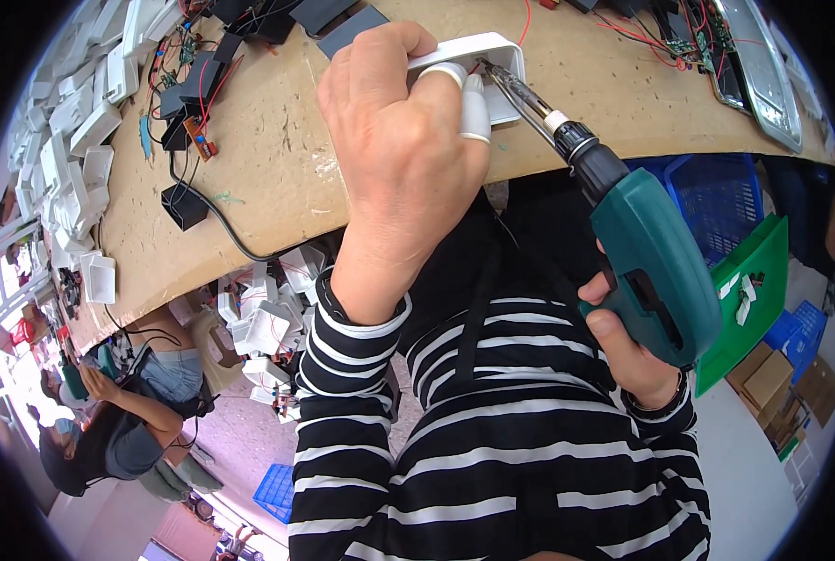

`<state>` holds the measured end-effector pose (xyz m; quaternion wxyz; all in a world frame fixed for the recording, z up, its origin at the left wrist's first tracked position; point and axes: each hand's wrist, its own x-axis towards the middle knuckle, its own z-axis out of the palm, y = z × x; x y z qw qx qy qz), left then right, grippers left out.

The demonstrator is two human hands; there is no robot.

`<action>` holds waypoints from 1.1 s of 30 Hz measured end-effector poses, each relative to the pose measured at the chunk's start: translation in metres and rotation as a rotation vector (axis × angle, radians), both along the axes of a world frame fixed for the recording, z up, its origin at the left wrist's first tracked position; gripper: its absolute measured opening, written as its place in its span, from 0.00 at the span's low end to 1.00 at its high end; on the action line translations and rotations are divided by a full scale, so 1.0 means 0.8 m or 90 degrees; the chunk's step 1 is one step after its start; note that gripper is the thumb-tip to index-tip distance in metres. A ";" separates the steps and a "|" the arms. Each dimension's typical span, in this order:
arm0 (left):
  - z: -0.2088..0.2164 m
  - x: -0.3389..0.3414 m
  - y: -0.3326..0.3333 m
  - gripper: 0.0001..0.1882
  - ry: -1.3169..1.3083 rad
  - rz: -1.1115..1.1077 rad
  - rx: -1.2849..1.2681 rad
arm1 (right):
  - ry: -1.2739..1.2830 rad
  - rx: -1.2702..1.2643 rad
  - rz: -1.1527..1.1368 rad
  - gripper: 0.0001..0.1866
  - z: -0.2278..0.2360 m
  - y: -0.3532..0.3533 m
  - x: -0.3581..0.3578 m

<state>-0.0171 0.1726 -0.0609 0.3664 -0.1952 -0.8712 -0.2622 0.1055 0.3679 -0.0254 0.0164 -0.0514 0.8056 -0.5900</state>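
My left hand (403, 150) is closed on the rim of a white plastic housing (488, 44) at the table's near edge. White finger cots (475, 110) cover two of its fingertips, which reach inside the housing. My right hand (628, 351) is wrapped round a teal soldering gun (656, 266), its fingers mostly hidden behind the body. The gun points up and left, its metal tip inside the housing close to my left fingertips. A thin metal tube runs alongside the barrel. A red wire (527, 21) comes out behind the housing. What the tip touches is too small to tell.
White housings (67, 122) are heaped along the table's left side. Black boxes (186, 206) with wires and circuit boards lie nearby. Clear plastic covers (763, 75) lie at far right. Below stand a blue basket (714, 201) and green tray (759, 290). A co-worker (123, 439) sits at left.
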 end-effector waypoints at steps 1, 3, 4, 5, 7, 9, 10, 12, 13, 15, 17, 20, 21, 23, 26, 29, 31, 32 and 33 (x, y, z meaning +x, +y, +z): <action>0.000 0.000 0.000 0.05 0.000 0.000 0.001 | 0.002 0.000 -0.001 0.11 0.000 0.000 0.000; 0.007 0.003 0.000 0.06 -0.018 0.003 -0.014 | 0.004 0.000 -0.002 0.11 -0.001 0.000 0.001; 0.010 0.004 -0.001 0.08 -0.036 0.006 -0.029 | 0.001 -0.004 -0.005 0.11 -0.002 0.000 0.002; 0.007 0.003 -0.001 0.08 -0.036 0.006 -0.029 | -0.002 -0.008 -0.009 0.11 -0.002 0.000 0.002; 0.001 0.001 -0.001 0.05 -0.006 0.002 -0.006 | 0.005 -0.001 0.002 0.11 -0.001 0.001 0.004; 0.002 0.001 0.000 0.05 -0.007 0.003 -0.004 | 0.012 0.007 0.012 0.12 -0.001 0.003 0.005; 0.002 0.002 0.001 0.05 -0.008 0.002 -0.002 | 0.014 -0.001 0.012 0.12 -0.001 0.005 0.006; 0.001 0.002 0.002 0.05 -0.007 0.001 0.000 | 0.016 -0.009 0.011 0.12 0.000 0.007 0.008; 0.000 0.002 0.002 0.05 -0.005 -0.001 0.002 | 0.022 -0.014 0.012 0.13 0.002 0.008 0.008; -0.001 0.002 0.002 0.05 -0.009 -0.001 0.001 | 0.028 -0.019 0.014 0.13 0.001 0.018 0.013; 0.001 0.004 -0.001 0.05 -0.013 0.003 -0.004 | 0.106 0.097 0.155 0.30 -0.004 0.040 0.024; 0.001 0.003 -0.001 0.05 -0.018 -0.008 -0.004 | 0.110 0.067 0.105 0.31 -0.012 0.046 0.033; 0.000 0.002 -0.001 0.06 -0.019 -0.009 -0.002 | 0.110 0.067 0.104 0.31 -0.010 0.044 0.031; -0.001 0.000 0.001 0.06 -0.018 -0.011 0.001 | 0.066 0.019 0.110 0.30 -0.002 0.040 0.022; 0.001 -0.003 0.001 0.06 -0.008 -0.012 0.005 | 0.074 -0.030 0.096 0.29 -0.003 0.038 0.016; 0.004 0.002 -0.004 0.06 -0.012 -0.012 0.006 | 0.094 -0.050 0.079 0.29 0.000 0.035 0.012; 0.005 0.013 -0.012 0.07 -0.004 -0.019 0.054 | 0.097 -0.074 0.039 0.30 -0.001 0.029 0.016; 0.008 0.023 -0.016 0.07 0.013 -0.026 0.071 | 0.095 -0.096 -0.007 0.31 -0.001 0.025 0.020; 0.011 0.034 -0.022 0.08 0.034 -0.024 0.084 | 0.102 -0.107 0.019 0.31 0.000 0.022 0.023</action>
